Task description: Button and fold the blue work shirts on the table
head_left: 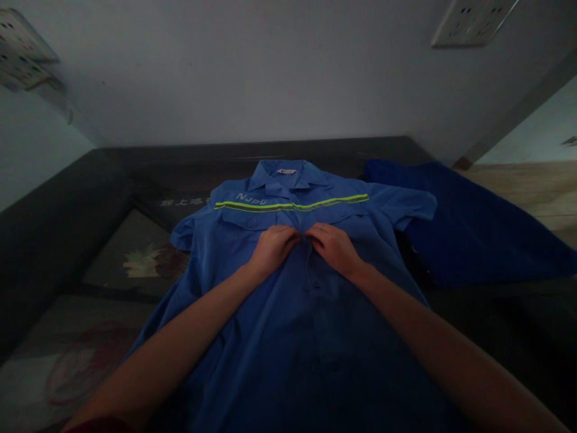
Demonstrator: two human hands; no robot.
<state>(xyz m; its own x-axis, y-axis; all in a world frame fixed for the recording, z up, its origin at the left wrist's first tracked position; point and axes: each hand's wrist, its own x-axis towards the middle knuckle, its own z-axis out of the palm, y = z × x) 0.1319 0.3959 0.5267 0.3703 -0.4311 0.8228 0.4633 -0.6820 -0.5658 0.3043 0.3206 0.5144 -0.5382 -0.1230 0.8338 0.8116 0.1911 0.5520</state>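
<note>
A blue short-sleeved work shirt [265, 300] lies face up, its collar at the far end and a yellow-green stripe [333, 201] across the chest. My left hand [276, 243] pinches the front placket just below the stripe. Facing it, my right hand [331, 243] grips the other side of the placket, fingertips closed on the cloth. A small gap separates the two hands. Any button between the fingers is hidden. Further down the placket, a buttonhole or button [317, 285] shows faintly.
Under the shirt is a dark surface [135, 240] with printed characters and pictures. A folded darker blue cloth [487, 231] lies to the right, beside the sleeve. Behind stands a pale wall [270, 78] with power sockets [473, 21] at upper right and more sockets [20, 48] at upper left.
</note>
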